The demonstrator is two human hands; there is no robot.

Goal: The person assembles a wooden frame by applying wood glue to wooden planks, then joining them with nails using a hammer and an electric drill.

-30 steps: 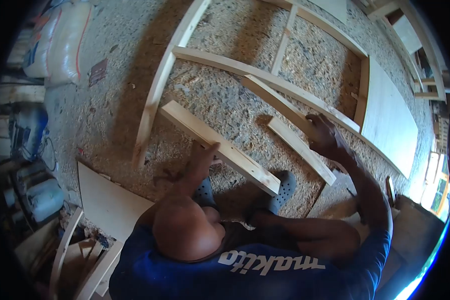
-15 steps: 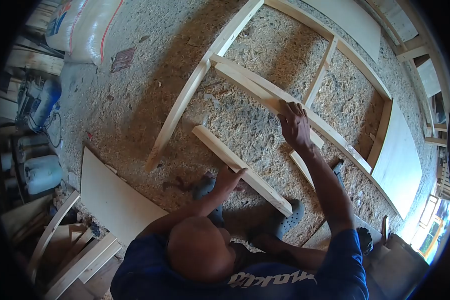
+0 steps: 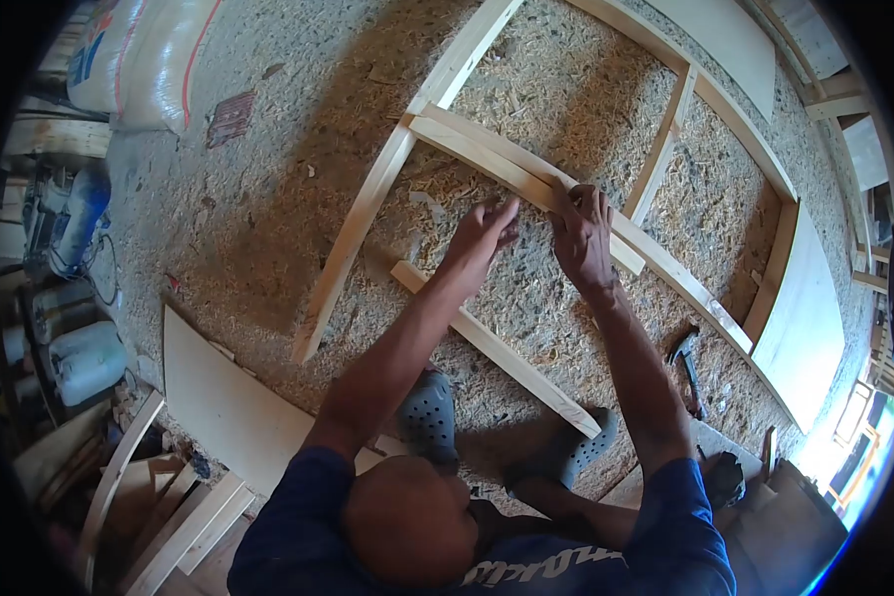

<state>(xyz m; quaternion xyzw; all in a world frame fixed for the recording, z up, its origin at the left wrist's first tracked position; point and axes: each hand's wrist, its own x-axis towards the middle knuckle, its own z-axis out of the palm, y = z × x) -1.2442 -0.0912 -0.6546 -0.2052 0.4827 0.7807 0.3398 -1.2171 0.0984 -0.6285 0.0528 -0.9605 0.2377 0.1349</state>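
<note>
My right hand (image 3: 583,238) is closed around a short wooden batten (image 3: 487,167) lying along the crossbar (image 3: 680,285) of a curved wooden frame (image 3: 353,243). Its fingers reach over the batten's top edge. Just below the batten, my left hand (image 3: 484,238) hangs with fingers partly apart and nothing visible in them. Under my left forearm a loose wooden beam (image 3: 521,368) rests on the floor, its near end by a grey clog (image 3: 588,442). A dark hand tool, perhaps a hammer (image 3: 685,372), lies right of my right forearm.
Sawdust and shavings cover the floor (image 3: 258,219). A curved plywood sheet (image 3: 233,397) lies at left, near timber offcuts (image 3: 194,521). White sacks (image 3: 144,65) stand at upper left, above a blue machine (image 3: 81,223) and a plastic jug (image 3: 87,363). Another plywood panel (image 3: 800,313) sits at right.
My left hand has let go of the loose beam and moved up and right, close to the batten. My right hand stays on the batten. The view has shifted slightly.
</note>
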